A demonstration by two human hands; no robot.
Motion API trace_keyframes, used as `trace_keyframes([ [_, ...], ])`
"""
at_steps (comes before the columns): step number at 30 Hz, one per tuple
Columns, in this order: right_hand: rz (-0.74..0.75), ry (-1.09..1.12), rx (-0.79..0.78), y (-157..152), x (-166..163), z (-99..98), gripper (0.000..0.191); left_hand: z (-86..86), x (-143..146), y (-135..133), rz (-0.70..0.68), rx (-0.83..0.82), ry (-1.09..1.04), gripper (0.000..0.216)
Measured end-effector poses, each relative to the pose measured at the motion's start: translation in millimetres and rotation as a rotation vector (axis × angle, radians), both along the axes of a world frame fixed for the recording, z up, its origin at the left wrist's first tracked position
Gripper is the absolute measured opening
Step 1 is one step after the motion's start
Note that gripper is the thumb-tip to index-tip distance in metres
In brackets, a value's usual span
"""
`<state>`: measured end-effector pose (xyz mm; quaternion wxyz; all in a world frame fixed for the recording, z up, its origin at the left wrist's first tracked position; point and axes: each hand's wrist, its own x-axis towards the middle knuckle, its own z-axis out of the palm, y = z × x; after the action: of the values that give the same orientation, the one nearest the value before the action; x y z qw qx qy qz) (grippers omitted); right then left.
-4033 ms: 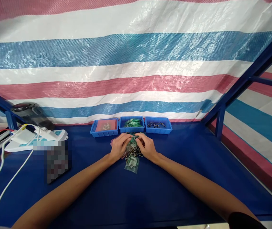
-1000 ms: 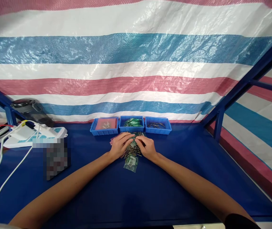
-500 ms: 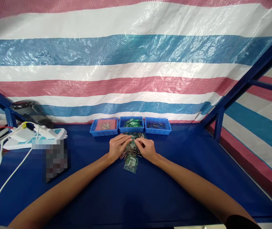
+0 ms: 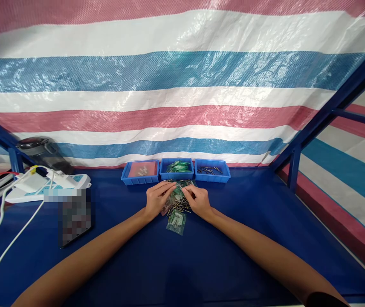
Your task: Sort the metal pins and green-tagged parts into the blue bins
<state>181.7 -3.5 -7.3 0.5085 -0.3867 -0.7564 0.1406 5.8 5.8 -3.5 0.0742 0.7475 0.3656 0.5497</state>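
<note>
My left hand (image 4: 157,199) and my right hand (image 4: 198,199) face each other over a small heap on the blue table. Both have thumb and fingers pinched together, and whatever sits between the fingertips is too small to make out. Under and between them lie clear plastic bags (image 4: 178,194) and a loose pile of thin, brass-coloured metal pins or bits (image 4: 182,205). Closer to me, a small clear zip bag (image 4: 176,222) with pale pieces inside lies flat on the table.
Three blue bins stand in a row behind: left bin (image 4: 125,175) with pale pieces on pink, middle bin (image 4: 176,175) with green bags, right bin (image 4: 212,178) with thin metal bits. At left are a power strip (image 4: 83,182), a blurred dark tablet-like object (image 4: 75,219) and a bottle (image 4: 40,149).
The whole view has shifted slightly, with things sitting a little lower. My right hand's fingertips have moved a touch away from my left hand's; both remain pinched over the heap.
</note>
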Motion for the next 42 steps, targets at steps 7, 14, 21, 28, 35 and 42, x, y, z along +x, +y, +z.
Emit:
trace_keyframes([
  [7, 0.073, -0.025, 0.071, -0.6, -0.1, -4.3, 0.022, 0.1, -0.2, 0.7, -0.028, 0.001, 0.052, 0.018],
  [14, 0.059, -0.026, 0.037, -1.3, -1.1, -2.4, 0.024, 2.2, -2.1, 0.2, -0.110, -0.007, 0.110, 0.024],
  [21, -0.014, 0.028, -0.012, -1.1, -0.9, 0.4, 0.025, 4.8, -1.4, -1.5, -0.089, -0.023, 0.140, 0.025],
  [28, -0.039, 0.036, -0.045, 0.5, -0.4, 1.1, 0.028, 2.3, -0.3, 0.2, -0.022, -0.088, 0.109, 0.025],
  [35, 0.110, -0.097, 0.004, 2.5, -1.0, -6.1, 0.026, 1.0, -0.2, 1.1, -0.122, -0.020, 0.130, 0.020],
  [42, 0.071, -0.125, -0.013, 5.1, -3.0, -7.3, 0.032, 3.9, -1.7, -3.2, -0.037, -0.079, 0.112, 0.018],
])
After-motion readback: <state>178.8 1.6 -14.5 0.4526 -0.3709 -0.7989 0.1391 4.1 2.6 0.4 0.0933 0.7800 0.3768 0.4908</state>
